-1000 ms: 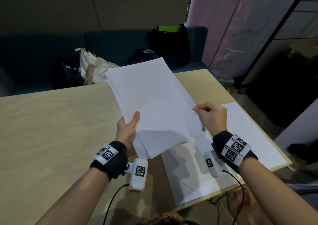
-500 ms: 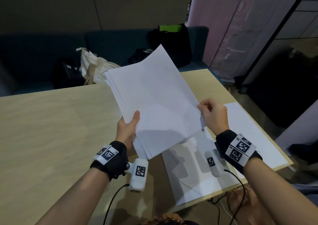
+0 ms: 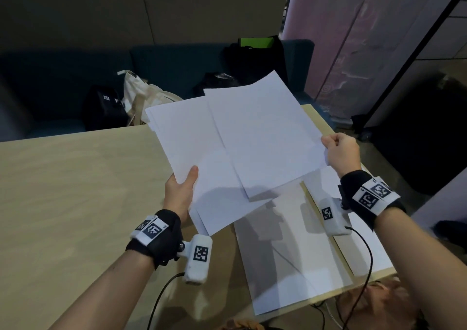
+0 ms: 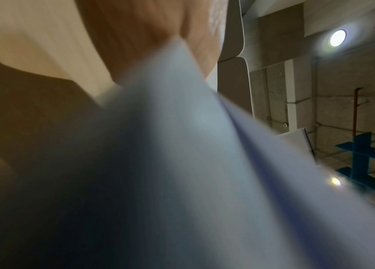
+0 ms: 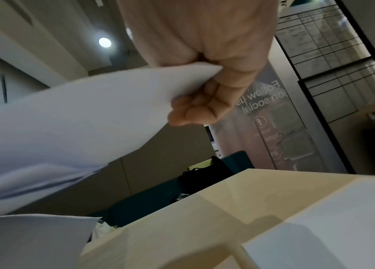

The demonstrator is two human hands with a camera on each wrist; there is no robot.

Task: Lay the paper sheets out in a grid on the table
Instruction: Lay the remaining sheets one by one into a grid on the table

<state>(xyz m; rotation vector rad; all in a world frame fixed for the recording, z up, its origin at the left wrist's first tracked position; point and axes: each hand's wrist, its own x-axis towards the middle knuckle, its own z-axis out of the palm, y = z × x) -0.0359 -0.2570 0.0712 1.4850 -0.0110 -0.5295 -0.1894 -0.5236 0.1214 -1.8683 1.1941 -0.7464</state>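
Your right hand (image 3: 341, 153) is pinching the top white paper sheet (image 3: 262, 132) by its right edge — long axis running away from you, over the bare far-right of the pale wooden table (image 3: 75, 178). Your left hand (image 3: 180, 190) is gripping the remaining white paper stack (image 3: 184, 137) aloft.

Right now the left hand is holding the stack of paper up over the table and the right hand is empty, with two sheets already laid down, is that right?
Not quite: the right hand is not empty. The right wrist view shows it pinching the corner of a single sheet drawn off the stack. The rest holds: the left hand holds the stack, and two sheets lie on the table.
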